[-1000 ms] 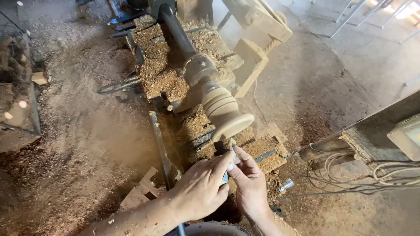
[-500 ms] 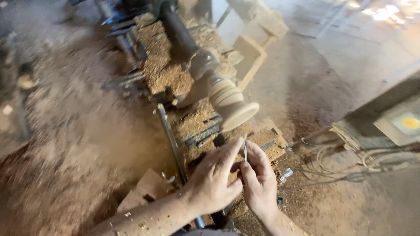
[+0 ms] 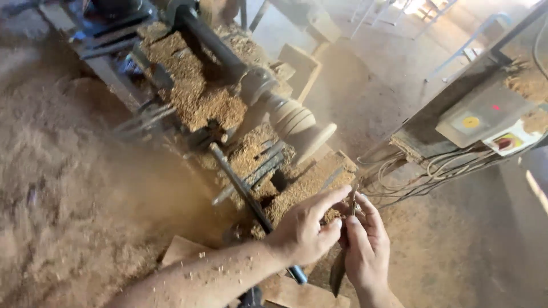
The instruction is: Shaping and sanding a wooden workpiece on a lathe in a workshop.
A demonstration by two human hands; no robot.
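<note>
Smooth pale wood workpiece (image 3: 299,122) on a matt metal lathe (image 3: 211,43) (sawdust-coated).

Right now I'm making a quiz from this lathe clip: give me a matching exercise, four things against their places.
Things:
1. turned wooden piece
2. grey switch box
3. thin metal tool
4. wood shavings

Places:
A. spread over the floor, left
B. between the two hands
C. on the lathe spindle
D. at the right, above loose cables

Pairs: 1-C, 2-D, 3-B, 4-A
</note>
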